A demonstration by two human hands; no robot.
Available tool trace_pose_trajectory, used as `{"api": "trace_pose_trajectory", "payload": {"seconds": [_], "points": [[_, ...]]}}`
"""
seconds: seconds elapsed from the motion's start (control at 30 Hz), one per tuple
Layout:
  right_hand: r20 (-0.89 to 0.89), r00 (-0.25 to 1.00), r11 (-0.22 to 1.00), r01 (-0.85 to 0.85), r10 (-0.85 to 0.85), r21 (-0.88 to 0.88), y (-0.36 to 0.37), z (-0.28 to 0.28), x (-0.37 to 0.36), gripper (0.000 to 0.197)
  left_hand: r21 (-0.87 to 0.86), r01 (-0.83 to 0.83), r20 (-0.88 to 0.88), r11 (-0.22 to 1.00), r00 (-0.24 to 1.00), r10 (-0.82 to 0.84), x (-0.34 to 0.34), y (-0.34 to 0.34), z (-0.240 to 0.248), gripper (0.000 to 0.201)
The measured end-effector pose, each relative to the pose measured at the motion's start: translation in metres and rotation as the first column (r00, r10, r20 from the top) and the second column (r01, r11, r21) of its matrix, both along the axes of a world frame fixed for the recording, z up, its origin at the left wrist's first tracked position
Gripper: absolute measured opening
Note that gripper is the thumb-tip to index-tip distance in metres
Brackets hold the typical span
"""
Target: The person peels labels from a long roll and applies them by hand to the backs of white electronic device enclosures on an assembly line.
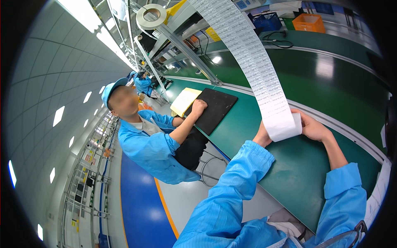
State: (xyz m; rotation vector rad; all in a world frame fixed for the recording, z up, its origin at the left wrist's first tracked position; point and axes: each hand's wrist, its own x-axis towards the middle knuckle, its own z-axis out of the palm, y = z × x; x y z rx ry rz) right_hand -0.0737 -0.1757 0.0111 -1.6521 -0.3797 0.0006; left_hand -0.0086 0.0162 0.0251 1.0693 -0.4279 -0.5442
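Note:
A long white strip of printed labels (pixel 256 58) comes down from the top of the view to my hands, its blank lower end curled over. My right hand (pixel 313 127) pinches the curled end at its right edge. At the left edge of the strip, my left hand (pixel 262 135) holds it from behind, with most of its fingers hidden by the paper. Both hands are above the green work surface (pixel 297 173).
To my left, a co-worker in blue (pixel 151 136) sits with a hand on a black mat (pixel 217 108), beside a yellow sheet (pixel 185 101). A metal post (pixel 190 53) rises from the bench. An orange crate (pixel 309 22), a blue bin (pixel 266 21) and black cables (pixel 278 41) lie beyond.

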Motion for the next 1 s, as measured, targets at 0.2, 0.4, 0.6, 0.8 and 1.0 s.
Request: {"api": "trace_pose_trajectory", "payload": {"seconds": [0.2, 0.4, 0.6, 0.8, 1.0], "points": [[-0.203, 0.978, 0.998, 0.053, -0.044, 0.037, -0.001, 0.000, -0.001, 0.067, -0.037, -0.023, -0.169, 0.999, 0.985, 0.016, 0.008, 0.001, -0.004, 0.037], [-0.181, 0.980, 0.974, 0.121, -0.086, 0.191, 0.001, 0.007, -0.005, 0.071, 0.049, 0.159, -0.051, 0.986, 0.986, -0.156, 0.016, 0.008, -0.002, 0.052], [-0.192, 0.961, 0.880, 0.262, -0.200, 0.395, 0.005, 0.028, -0.014, 0.080, 0.251, 0.113, 0.095, 0.961, 0.985, -0.140, 0.007, -0.001, -0.002, 0.058], [-0.165, 0.967, 0.814, 0.255, -0.197, 0.522, -0.002, 0.030, -0.011, 0.083, 0.244, 0.020, 0.283, 0.970, 0.955, -0.091, 0.008, -0.004, -0.012, 0.069], [-0.198, 0.968, 0.828, 0.237, -0.155, 0.509, -0.006, 0.020, -0.008, 0.082, 0.282, -0.077, 0.300, 0.956, 0.954, -0.012, 0.005, -0.004, -0.007, 0.071]]}}
